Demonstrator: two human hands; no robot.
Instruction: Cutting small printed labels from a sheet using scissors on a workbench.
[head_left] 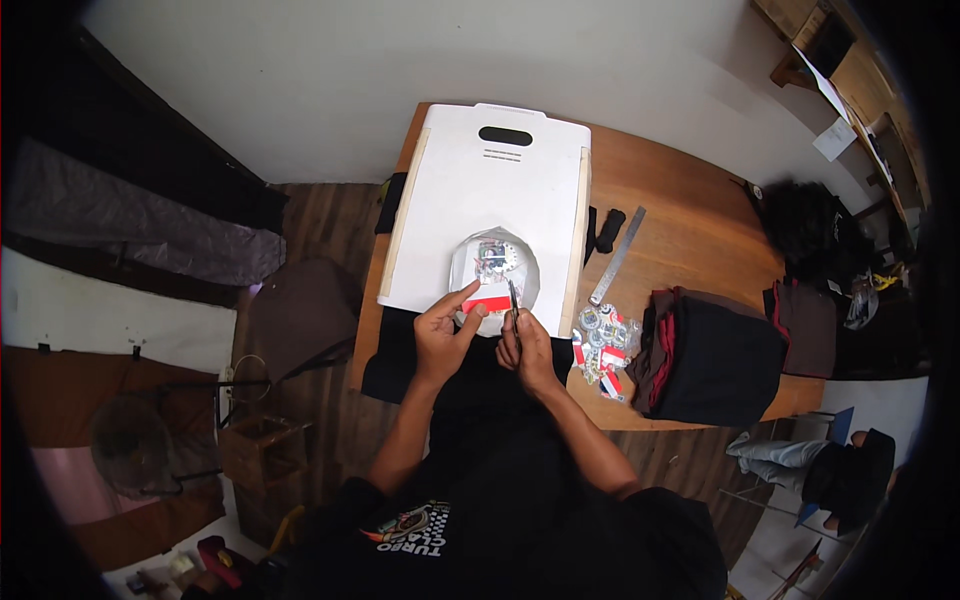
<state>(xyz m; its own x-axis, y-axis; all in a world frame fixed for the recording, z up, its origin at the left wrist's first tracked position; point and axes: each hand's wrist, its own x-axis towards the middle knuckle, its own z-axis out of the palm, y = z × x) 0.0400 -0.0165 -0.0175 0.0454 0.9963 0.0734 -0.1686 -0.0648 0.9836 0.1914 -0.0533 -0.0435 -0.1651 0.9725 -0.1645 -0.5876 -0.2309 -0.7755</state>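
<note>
My left hand (440, 338) pinches a small red-and-white patch (488, 302) between thumb and fingers. Just right of the patch, my right hand (533, 352) is closed around slim dark thread snips (514, 297), blades pointing away from me; whether the blades touch the patch I cannot tell. Both hands hover over the near part of a round white bowl (534, 265). Inside it lie several small emblem patches (495, 257), partly covered by the held patch. The bowl rests on a white board (425, 215) with an oval handle slot.
Right of the board, a pile of badges and patches (604, 345) lies on the wooden table (690, 220), with a metal ruler (620, 255) and a small black item (609, 230) behind. Folded dark garments (715, 355) are stacked farther right. Another person (845, 480) sits at the lower right.
</note>
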